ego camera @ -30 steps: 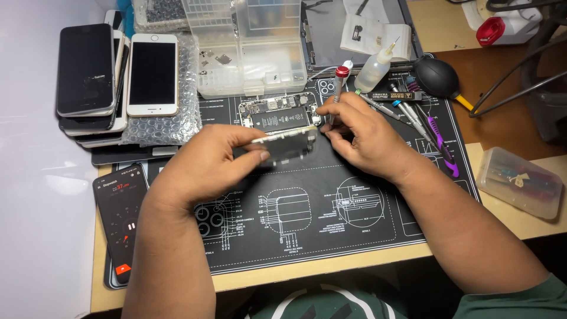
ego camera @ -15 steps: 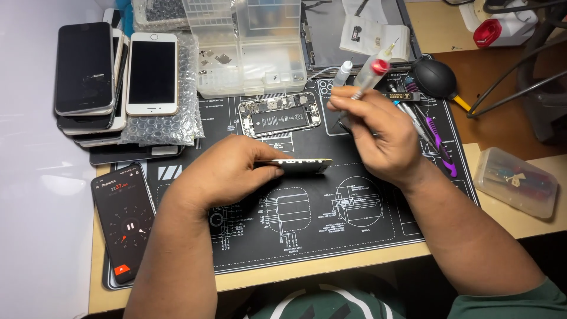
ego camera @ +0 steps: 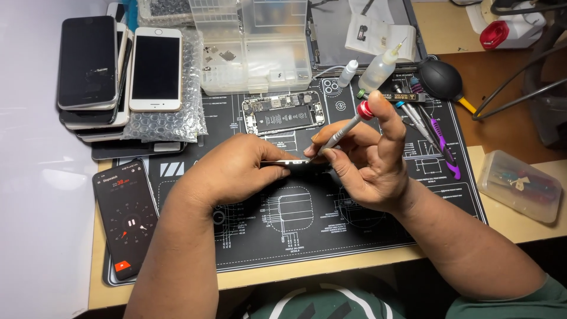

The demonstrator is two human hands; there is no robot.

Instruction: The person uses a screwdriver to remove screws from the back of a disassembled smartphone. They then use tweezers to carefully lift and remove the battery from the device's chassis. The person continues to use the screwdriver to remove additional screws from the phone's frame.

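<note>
Holding a thin phone screen (ego camera: 289,161) flat by its edge, left hand (ego camera: 236,171) pinched shut on it, just above the black work mat (ego camera: 366,224). Gripping a small screwdriver (ego camera: 345,129) with a red cap, right hand (ego camera: 369,162) closed around it, tip down at the screen's end. Lying just behind: an open phone body (ego camera: 283,112) on the mat. Stacked far left on the bench (ego camera: 508,227): more phones (ego camera: 121,71). Glowing near the left arm: a timer phone (ego camera: 125,215).

Stacked phones (ego camera: 88,65), parts box (ego camera: 254,47), dust blower (ego camera: 442,80).
</note>
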